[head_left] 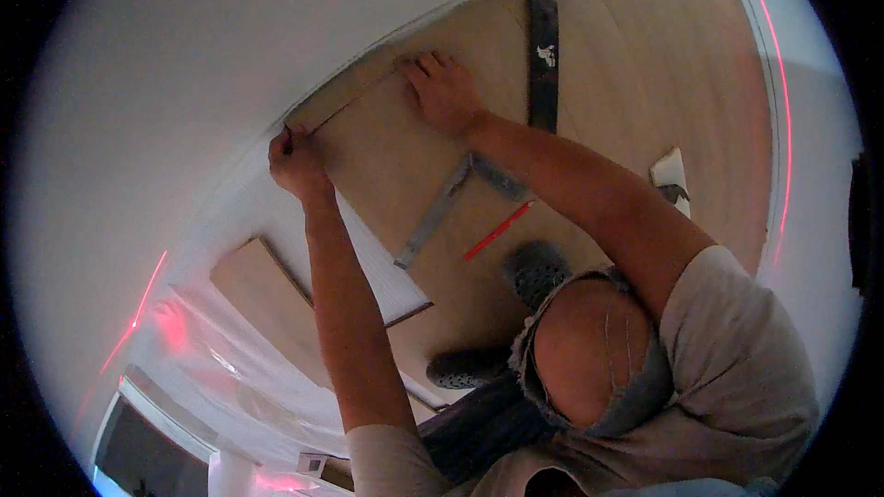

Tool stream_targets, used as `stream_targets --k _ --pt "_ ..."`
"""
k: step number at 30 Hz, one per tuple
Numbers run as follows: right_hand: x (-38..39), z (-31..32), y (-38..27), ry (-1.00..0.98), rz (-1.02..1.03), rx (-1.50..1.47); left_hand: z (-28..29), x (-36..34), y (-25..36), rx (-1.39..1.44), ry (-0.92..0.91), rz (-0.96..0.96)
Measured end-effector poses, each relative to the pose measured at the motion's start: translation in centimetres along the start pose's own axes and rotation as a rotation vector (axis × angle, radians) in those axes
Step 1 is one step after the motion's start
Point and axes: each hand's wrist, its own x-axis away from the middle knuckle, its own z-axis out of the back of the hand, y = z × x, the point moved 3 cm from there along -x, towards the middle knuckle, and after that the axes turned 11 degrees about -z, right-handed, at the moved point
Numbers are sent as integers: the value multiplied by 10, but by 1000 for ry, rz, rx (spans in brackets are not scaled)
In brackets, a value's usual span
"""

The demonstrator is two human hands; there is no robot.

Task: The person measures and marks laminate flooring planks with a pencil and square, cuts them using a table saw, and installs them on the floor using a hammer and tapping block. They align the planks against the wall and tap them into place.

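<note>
My left hand (300, 164) is at the wall's foot, at the corner of the laid wood-look floor (396, 161). Its fingers are closed around something small and dark that I cannot make out. Farther right, my right hand (442, 95) lies on the boards with its fingers stretched out near the wall. A thin dark line, perhaps a board seam, runs between both hands. Below my right forearm lies an L-shaped grey metal square (436, 210), with a red pencil (498, 231) beside it. Neither hand touches these two.
A long black bar (543, 64) lies beyond my right forearm. A white and dark object (672, 175) rests at the right. On the white underlay (368, 235) at the left lies a loose plank (262, 281). My bare knee (589, 350) is bent low. Red laser lines cross both walls.
</note>
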Motion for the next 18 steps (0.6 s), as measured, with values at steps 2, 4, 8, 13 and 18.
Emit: stream_targets --k 2,4,8,13,18 --pt "-2 -2 -8 -17 -24 10 7 -5 -11 -1 35 -109" --pt "-4 -4 -12 -10 -34 6 7 -7 -17 -144 40 -214" --pt "-4 -5 -12 -2 -51 15 1 -2 -13 -506 0 -406" --pt "-4 -6 -7 -12 -30 45 -6 10 5 -559 10 -299" --pt "-2 -8 -7 -68 -38 39 -7 6 -12 -704 3 -361"
